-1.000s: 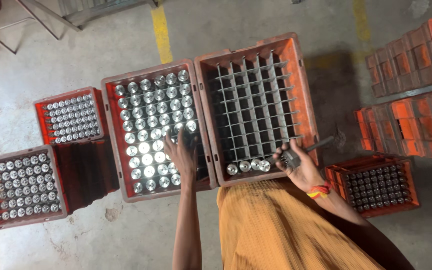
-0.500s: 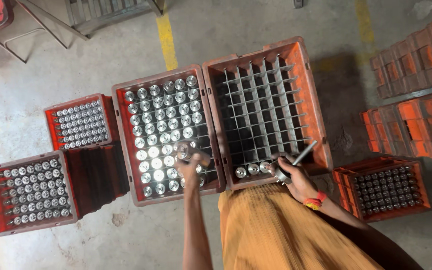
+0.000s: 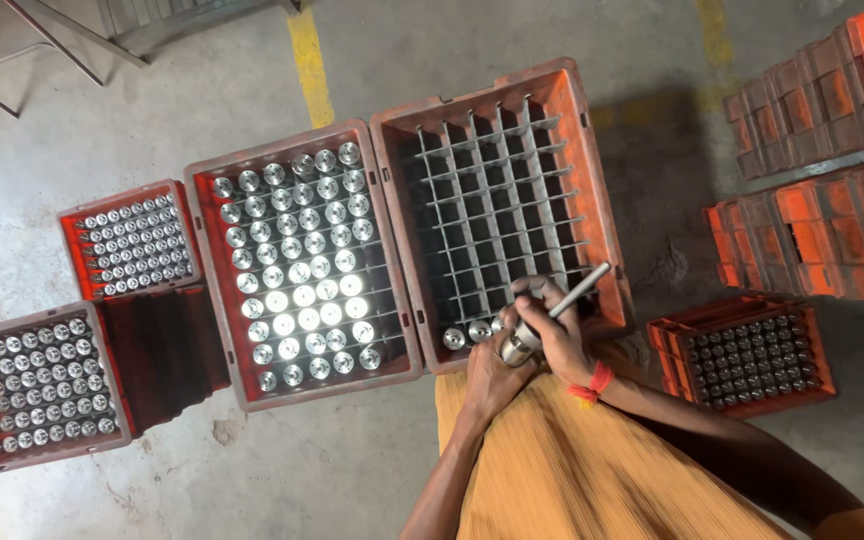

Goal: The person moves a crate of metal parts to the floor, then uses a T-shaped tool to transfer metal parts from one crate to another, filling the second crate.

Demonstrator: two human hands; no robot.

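Over orange divider crate, left hand grips metal cylinder, right hand holds rod

Two hands, left and right; one metal rod; two large crates side by side, a full crate and a gridded crate (two parts seated); three smaller crates of parts.

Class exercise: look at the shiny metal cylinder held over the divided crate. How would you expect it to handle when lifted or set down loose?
The metal cylinder looks solid and polished, so probably heavy for its size and a bit slippery. Being round, it would likely roll if laid flat, hence the divided crate. Both hands are on it.
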